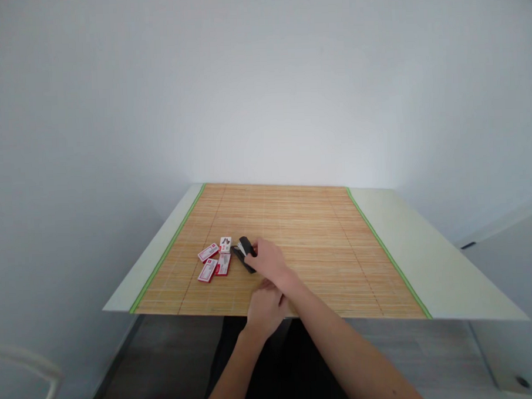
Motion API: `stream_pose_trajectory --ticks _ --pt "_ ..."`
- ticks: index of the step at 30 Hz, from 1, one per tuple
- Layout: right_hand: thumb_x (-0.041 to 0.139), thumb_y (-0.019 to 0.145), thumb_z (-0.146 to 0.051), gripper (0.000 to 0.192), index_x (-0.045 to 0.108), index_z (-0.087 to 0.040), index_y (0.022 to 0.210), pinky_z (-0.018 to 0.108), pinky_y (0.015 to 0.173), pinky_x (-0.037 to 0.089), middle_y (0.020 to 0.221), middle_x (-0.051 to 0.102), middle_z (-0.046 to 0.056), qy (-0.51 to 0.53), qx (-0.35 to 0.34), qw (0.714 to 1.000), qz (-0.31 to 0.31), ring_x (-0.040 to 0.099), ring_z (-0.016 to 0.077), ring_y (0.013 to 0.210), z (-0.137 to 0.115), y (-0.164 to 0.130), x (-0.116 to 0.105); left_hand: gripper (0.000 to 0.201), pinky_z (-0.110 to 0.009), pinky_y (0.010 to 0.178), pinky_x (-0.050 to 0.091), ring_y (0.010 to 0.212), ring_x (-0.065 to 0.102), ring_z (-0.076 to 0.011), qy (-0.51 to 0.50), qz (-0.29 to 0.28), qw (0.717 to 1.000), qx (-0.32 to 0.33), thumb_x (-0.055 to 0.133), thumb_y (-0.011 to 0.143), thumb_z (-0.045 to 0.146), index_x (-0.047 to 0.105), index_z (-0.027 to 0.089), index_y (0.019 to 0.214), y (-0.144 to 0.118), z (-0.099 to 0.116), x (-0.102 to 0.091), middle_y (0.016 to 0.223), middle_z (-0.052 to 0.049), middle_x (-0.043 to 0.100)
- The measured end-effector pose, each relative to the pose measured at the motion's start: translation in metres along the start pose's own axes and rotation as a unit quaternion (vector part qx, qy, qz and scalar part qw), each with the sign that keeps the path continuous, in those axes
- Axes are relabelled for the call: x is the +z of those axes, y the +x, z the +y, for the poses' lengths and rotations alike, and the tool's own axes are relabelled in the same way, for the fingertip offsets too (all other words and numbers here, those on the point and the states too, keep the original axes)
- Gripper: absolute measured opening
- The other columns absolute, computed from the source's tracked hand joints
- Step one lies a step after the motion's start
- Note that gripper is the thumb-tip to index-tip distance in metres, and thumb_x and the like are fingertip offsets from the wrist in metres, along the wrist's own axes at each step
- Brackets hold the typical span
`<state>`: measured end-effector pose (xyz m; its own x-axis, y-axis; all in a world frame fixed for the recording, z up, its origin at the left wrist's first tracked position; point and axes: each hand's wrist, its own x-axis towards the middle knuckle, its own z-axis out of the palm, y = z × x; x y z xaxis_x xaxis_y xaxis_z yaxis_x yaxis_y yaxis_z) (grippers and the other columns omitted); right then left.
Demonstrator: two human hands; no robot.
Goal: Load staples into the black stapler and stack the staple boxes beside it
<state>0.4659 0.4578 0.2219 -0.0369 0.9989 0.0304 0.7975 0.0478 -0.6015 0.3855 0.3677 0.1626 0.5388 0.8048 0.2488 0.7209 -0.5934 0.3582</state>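
Observation:
A black stapler (242, 256) lies on the bamboo mat (307, 233) with its upper arm swung away from its base and a silvery part showing between them. My right hand (268, 259) is closed on the stapler's right side, thumb and fingers at the raised arm. Below it, at the mat's front edge, my left hand (265, 306) has its fingers curled in, partly under my right wrist; whatever it may hold is hidden. Just left of the stapler lie several small red-and-white boxes, among them a box with a dark picture (225, 244) and a box nearest the front (208, 270).
The mat has green edging (169, 248) and covers the middle of a white table (431, 251). A plain wall (270, 87) stands behind the table. My dark-clad legs are below the front edge. A pale curved bar (30, 363) shows at the lower left.

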Motion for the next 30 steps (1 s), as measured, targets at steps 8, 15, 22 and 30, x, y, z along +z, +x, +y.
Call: stream_pose_trajectory --ticks 8,15,22,30 --pt "0.068 0.08 -0.02 0.023 0.074 -0.022 0.102 0.03 0.08 0.047 0.094 0.073 0.004 -0.025 -0.1 0.994 -0.042 0.064 0.0209 0.089 0.059 -0.02 -0.067 0.037 -0.036 0.101 0.056 0.113 0.066 -0.0192 -0.152 0.091 0.981 -0.079 0.04 0.101 0.018 0.068 0.03 0.123 -0.001 0.009 -0.018 0.12 -0.001 0.073" --pt "0.065 0.08 -0.011 0.035 0.073 -0.022 0.112 0.034 0.094 0.045 0.107 0.071 0.006 -0.06 -0.156 0.985 -0.045 0.061 0.0231 0.104 0.091 -0.027 -0.102 0.048 -0.056 0.119 0.037 0.146 0.038 -0.0331 0.017 0.098 0.986 -0.131 0.046 0.102 0.032 0.049 0.028 0.149 0.016 0.018 -0.014 0.158 -0.006 0.046" --pt "0.07 0.081 -0.014 0.023 0.073 -0.022 0.102 0.032 0.09 0.045 0.102 0.07 0.004 -0.077 -0.166 0.982 -0.048 0.061 0.0217 0.099 0.096 -0.021 -0.105 0.053 -0.067 0.124 0.019 0.146 0.036 -0.0375 0.045 0.078 0.99 -0.111 0.043 0.103 0.044 0.042 0.032 0.155 0.027 0.022 -0.001 0.159 -0.007 0.046" --pt "0.079 0.079 -0.034 0.019 0.074 -0.022 0.093 0.037 0.094 0.045 0.104 0.066 0.008 -0.058 -0.123 0.99 0.038 0.057 0.0272 0.107 0.063 -0.006 -0.067 0.055 -0.069 0.124 0.016 0.147 0.036 -0.0394 0.049 0.077 0.99 -0.108 0.045 0.101 0.046 0.042 0.03 0.153 0.022 0.021 0.004 0.157 -0.009 0.047"
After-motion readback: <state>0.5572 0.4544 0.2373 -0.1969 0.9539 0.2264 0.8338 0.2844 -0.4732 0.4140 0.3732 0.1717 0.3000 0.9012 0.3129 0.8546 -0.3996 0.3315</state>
